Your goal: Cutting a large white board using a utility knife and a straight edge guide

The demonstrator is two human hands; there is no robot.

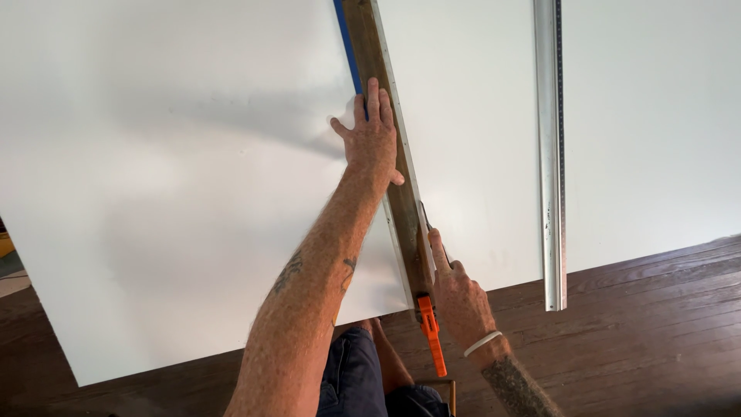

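Note:
A large white board (177, 193) lies on a dark wooden floor. A long brown wooden straightedge (378, 69) with a metal edge runs across it from the top toward me. My left hand (370, 135) presses flat on the straightedge, fingers spread. My right hand (455, 289) grips a thin knife against the straightedge's right edge, the index finger stretched along the blade. An orange clamp (431, 332) holds the near end of the straightedge, just left of my right wrist.
A long aluminium ruler (549, 154) lies on the board to the right, its end hanging over the board's near edge. Blue tape (347, 42) shows beside the straightedge. The dark plank floor (633, 332) lies in front, and my knees in dark shorts (363, 378) are below.

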